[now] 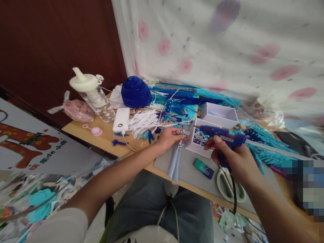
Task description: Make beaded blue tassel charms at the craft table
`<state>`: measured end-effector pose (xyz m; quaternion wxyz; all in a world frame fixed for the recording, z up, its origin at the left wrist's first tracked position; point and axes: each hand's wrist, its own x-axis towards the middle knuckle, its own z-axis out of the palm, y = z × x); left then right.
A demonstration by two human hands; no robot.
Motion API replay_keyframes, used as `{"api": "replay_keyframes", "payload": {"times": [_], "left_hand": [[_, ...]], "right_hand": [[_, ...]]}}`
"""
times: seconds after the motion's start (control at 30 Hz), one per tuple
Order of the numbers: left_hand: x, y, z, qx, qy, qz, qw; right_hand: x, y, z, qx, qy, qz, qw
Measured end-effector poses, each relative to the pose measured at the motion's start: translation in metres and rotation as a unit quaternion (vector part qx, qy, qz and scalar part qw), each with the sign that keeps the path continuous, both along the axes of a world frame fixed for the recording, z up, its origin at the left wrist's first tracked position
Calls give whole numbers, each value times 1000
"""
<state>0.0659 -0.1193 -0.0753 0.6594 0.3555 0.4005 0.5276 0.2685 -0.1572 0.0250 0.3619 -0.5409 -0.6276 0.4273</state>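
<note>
A white sheet with pink flower prints is hanging behind the wooden desk, and a gray mat is lying along its near edge. At the back, in front of me, a deep-blue dome is sitting beside a clear bottle with a cream lid.

2 white boxes are standing at the middle of the desk: the rear box, and nearer the person, the bead box, which is holding blue, red and silvery beads. The right grip is grasping a blue glue gun above the bead box, its nozzle pointing left. White-handled scissors are resting below that wrist.

White strips are spreading beside a white power bank. Just left of the bead box, the left grip is pinching a silvery ornament between thumb and fingers; pale-blue tassels are hanging from it over the mat. A small green-and-blue box is lying near the scissors, and a pink round case is sitting toward the left end.
</note>
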Motion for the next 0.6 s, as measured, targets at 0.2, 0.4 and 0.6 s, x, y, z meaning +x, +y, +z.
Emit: {"api": "replay_keyframes", "payload": {"times": [0.2, 0.4, 0.6], "left_hand": [[0, 0, 2, -12, -6, 12, 1000], [2, -1, 6, -20, -7, 15, 1000], [3, 0, 8, -37, 4, 27, 999]], "right_hand": [[-5, 0, 5, 41, 202, -74, 976], [33, 7, 7, 162, 216, -278, 922], [103, 2, -32, 209, 79, -338, 914]]}}
